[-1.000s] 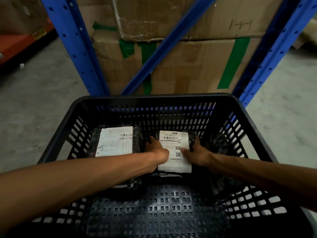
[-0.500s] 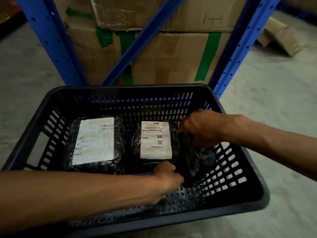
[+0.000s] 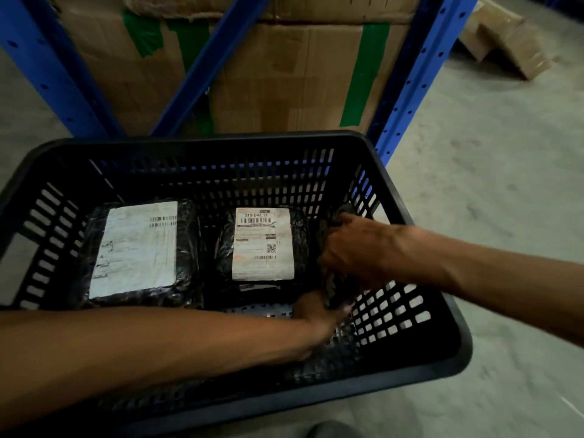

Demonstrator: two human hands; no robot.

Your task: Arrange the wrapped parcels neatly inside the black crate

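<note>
Black plastic wrap covers every parcel in the black crate (image 3: 420, 248), which sits on a concrete floor (image 3: 505, 184) in front of blue shelving (image 3: 420, 74) loaded with cardboard boxes (image 3: 284, 74). Two parcels already lie flat with labels up, side by side along the far wall: the large parcel (image 3: 139, 248) well left of both hands, and the middle parcel (image 3: 262, 245) just left of the right hand (image 3: 357, 251). That hand's fingers are clamped on a third parcel (image 3: 335, 279), which stands on edge against the crate's right wall. The left hand (image 3: 316, 314) meets its lower end; whether those fingers are closed on it I cannot tell, since blur hides them. Judging by this, the job is well along: two are settled, and the third remains to be laid flat beside them.
</note>
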